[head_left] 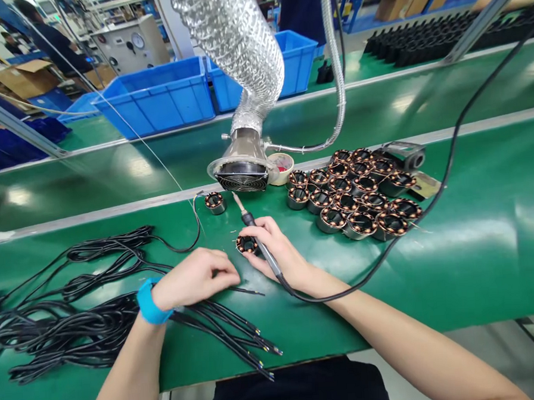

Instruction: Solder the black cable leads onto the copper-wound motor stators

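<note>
My right hand [279, 253] is closed round a soldering iron [265, 252], its tip pointing up and away; the fingers also touch a copper-wound stator [246, 244] on the green bench. My left hand [203, 275], with a blue wristband [152, 301], has its fingers bent together just left of that stator; whatever they pinch, if anything, is hidden. Below it lie black cables [224, 321] with stripped ends. Another stator [214, 203] sits farther back, a cable end beside it.
Many stators [345, 202] cluster at right. A fume extractor [243, 171] hangs at centre, beside a small round tub [281, 166]. Coiled cables [77, 329] lie at left. Blue bins [158, 98] stand behind. The iron's cord [445, 179] arcs across the right side.
</note>
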Motion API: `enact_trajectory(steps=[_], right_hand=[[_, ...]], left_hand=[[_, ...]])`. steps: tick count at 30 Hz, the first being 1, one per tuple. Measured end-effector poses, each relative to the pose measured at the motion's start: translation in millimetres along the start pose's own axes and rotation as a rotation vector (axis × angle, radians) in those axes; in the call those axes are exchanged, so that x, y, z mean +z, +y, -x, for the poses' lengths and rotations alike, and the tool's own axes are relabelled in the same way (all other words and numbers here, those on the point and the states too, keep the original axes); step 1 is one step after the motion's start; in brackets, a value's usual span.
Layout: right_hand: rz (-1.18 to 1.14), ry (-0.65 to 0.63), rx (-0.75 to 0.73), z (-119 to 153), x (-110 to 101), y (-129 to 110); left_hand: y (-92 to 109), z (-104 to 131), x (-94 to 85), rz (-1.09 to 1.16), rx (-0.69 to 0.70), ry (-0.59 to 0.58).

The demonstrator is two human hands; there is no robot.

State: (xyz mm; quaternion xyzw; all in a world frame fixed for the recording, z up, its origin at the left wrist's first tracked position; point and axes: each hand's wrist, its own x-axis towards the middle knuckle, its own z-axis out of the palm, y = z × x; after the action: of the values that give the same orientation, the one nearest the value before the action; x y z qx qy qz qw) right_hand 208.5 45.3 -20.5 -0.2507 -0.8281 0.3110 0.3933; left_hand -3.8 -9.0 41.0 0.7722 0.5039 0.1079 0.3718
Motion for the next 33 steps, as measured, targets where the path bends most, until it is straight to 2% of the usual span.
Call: enact_trajectory(steps=[2, 5, 8, 12, 15, 18, 22, 33], right_hand=[[0.013, 0.0, 0.017, -0.8, -2.4, -0.3], [0.029, 0.01, 0.037, -1.6, -4.9, -0.4], [0.04, 0.016, 0.05, -2.1, -5.5, 0.5], [0.032, 0.06, 0.059, -4.6, -7.3, -2.4], [-0.02, 0.138, 0.044, -7.4, -11.1, -11.7], [-0.072, 0.215, -0.011, -8.0, -14.0, -22.7], [-0.076, 0.266, -0.077, -6.7, -13.9, -31.0], [-0.134, 0.246, -0.082, -3.7, -5.1, -30.6]], left_hand=[[1.3, -3.1, 12.3, -0.121, 0.08, -0.096], [1.1, -9.7, 23.9, -0.214, 0.126, -0.099], [1.7, -9.8, 16.8, -0.125, 0.128, -0.091], [2.6, -0.8, -4.7, 0.117, 0.008, -0.046], [1.4, 3.9, -12.6, 0.287, -0.068, 0.043], [-0.3, 3.4, -12.2, 0.393, -0.11, 0.105], [-1.4, -0.3, -8.3, 0.447, -0.08, 0.141], [-0.8, -3.2, -3.6, 0.492, -0.036, 0.18]])
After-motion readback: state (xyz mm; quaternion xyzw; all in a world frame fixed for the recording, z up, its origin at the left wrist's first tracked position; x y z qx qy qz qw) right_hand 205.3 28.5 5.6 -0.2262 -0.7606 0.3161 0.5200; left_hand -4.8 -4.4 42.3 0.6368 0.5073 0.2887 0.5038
